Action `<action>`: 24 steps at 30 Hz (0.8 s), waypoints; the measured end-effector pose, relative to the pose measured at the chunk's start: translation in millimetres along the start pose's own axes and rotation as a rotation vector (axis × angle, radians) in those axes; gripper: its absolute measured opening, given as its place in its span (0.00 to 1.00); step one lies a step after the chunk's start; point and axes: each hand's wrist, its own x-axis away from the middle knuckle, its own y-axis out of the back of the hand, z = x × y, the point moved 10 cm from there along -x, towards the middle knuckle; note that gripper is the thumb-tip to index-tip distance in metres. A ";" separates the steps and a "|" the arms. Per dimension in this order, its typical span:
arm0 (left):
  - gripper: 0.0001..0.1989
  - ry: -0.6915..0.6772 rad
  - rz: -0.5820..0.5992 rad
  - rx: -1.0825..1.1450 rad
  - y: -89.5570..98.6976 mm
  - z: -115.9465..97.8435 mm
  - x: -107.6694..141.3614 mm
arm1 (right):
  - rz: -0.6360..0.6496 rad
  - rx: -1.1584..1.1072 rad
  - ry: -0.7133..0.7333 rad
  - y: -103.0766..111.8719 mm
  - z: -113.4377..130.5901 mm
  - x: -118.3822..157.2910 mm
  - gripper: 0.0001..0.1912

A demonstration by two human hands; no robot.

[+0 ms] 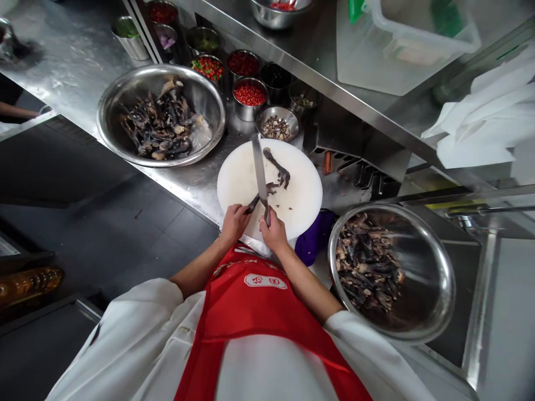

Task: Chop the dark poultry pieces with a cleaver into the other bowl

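My right hand (273,229) grips the handle of a kitchen knife (259,170), its blade pointing away from me over the round white cutting board (307,209). Pinched in my left hand (235,224) is a dark chicken foot (253,204), lying on the board with its toes reaching past the blade. The blade crosses this foot; whether it has cut in, I cannot tell. Farther back on the board rests another dark chicken foot (277,167). A few tiny scraps lie to the right of the knife.
A steel bowl (104,125) of dark chicken feet stands at the back left, another steel bowl (445,273) of them at the right. Behind the board are steel pots of chopped peppers (249,94) and other ingredients. A purple cloth (311,239) lies beside the board. A shelf (334,92) overhangs the counter.
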 end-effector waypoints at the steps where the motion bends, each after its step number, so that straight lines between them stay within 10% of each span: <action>1: 0.12 -0.014 -0.001 0.031 -1.9 1.4 3.4 | 0.015 0.035 0.013 -2.4 2.3 -6.3 0.25; 10: 0.13 0.004 -0.043 0.119 -4.4 3.4 1.3 | 0.135 0.402 -0.101 13.2 10.8 -44.3 0.17; 18: 0.14 0.003 -0.070 0.115 -7.7 6.3 6.4 | -0.307 0.221 0.036 68.2 53.9 -29.7 0.24; 24: 0.12 -0.008 -0.036 0.085 -10.8 2.8 4.2 | 0.221 0.481 -0.124 3.1 20.3 -47.9 0.17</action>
